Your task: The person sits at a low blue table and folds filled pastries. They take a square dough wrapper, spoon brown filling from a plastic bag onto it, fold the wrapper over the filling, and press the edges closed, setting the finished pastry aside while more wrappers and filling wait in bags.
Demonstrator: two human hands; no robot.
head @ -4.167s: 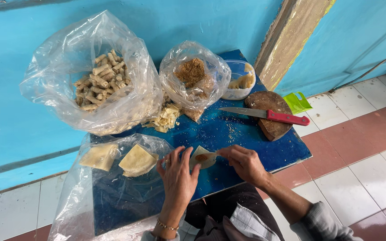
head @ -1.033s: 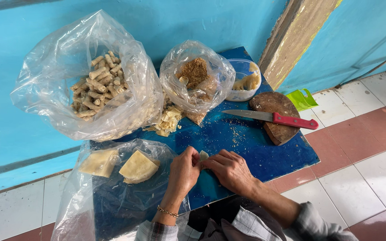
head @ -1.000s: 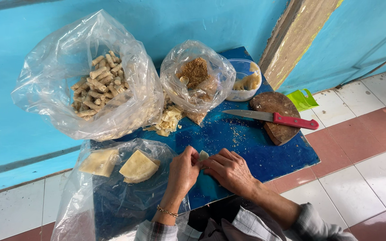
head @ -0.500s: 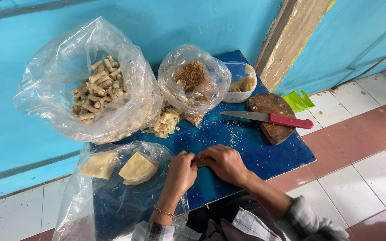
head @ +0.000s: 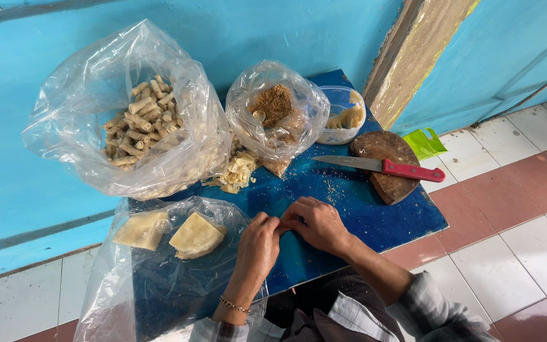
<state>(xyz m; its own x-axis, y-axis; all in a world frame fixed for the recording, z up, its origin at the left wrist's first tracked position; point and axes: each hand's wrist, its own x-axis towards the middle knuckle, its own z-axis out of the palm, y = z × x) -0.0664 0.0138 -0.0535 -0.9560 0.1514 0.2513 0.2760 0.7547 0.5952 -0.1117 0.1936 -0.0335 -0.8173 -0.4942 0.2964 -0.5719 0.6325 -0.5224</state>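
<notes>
My left hand [head: 257,244] and my right hand [head: 316,223] meet fingertip to fingertip over the blue table [head: 375,221], pinching a small pale roll that the fingers almost fully hide. Left of my hands, folded pale wrapper sheets [head: 195,234] lie on a clear plastic bag [head: 159,285]. A big clear bag of finished rolls [head: 137,130] stands at the back left. Beside it a smaller bag holds brown crumbly filling [head: 275,104].
A red-handled knife [head: 381,166] rests across a round wooden board [head: 384,166] at the table's right edge. A clear plastic tub [head: 343,117] stands behind it, and pale scraps [head: 238,172] lie between the bags. A green bag [head: 427,143] lies on the tiled floor by a blue wall.
Four seconds ago my hands held an open pale wrapper between them. They have since closed together on it, and now only the fingertips touch around a small roll.
</notes>
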